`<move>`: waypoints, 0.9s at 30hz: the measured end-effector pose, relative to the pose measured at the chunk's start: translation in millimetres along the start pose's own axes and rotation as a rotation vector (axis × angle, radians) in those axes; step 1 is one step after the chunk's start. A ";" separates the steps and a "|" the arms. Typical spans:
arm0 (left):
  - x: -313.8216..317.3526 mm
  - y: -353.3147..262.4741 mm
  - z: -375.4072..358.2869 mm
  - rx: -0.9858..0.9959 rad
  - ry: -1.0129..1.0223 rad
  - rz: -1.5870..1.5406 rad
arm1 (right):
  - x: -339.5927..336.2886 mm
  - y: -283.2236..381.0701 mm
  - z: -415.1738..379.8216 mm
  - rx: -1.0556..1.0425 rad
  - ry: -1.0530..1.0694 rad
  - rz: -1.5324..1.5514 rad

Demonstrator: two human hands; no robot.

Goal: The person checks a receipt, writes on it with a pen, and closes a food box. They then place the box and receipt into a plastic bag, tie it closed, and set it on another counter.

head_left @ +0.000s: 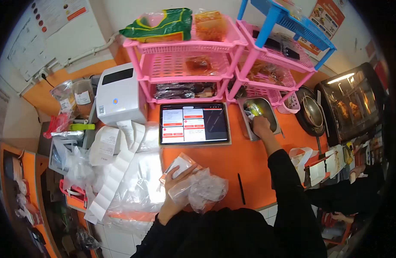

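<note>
My left hand [176,182] is closed around a crumpled clear plastic bag [204,189] and a small orange-and-white box [180,165], low over the orange counter. My right hand [261,126] reaches into a rectangular metal tray [275,124]. Its fingers are bent together by the tray's near left side, next to small yellow-green and whitish packets [257,107]; what they pinch is too small to make out. Between the hands and the shelves, a tablet [194,124] with red-and-white order panels lies on the counter. A black pen [241,189] rests between my arms.
Pink shelves [185,47] with bagged goods stand at the back. On the left, a white printer [120,94] trails long paper receipts [116,172] over clear plastic bags. At right are a pan [312,112], a lit glass food cabinet [350,103] and another person's arm [348,189].
</note>
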State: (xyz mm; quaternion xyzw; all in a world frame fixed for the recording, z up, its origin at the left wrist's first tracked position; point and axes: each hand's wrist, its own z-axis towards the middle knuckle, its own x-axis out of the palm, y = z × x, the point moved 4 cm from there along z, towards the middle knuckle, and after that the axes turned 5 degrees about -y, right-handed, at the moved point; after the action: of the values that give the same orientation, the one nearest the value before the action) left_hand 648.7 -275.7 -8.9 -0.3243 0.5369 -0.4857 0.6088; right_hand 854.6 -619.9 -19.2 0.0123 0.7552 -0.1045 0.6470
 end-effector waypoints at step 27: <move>-20.4 -30.3 14.0 0.366 0.097 0.293 | -25.5 -1.9 -9.1 0.083 0.193 -0.184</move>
State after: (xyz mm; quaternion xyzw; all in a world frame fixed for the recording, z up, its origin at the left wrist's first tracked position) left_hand 655.9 -267.9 28.7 -0.1038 0.5098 -0.4964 0.6949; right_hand 849.6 -617.2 7.4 -0.0203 0.8069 -0.1929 0.5579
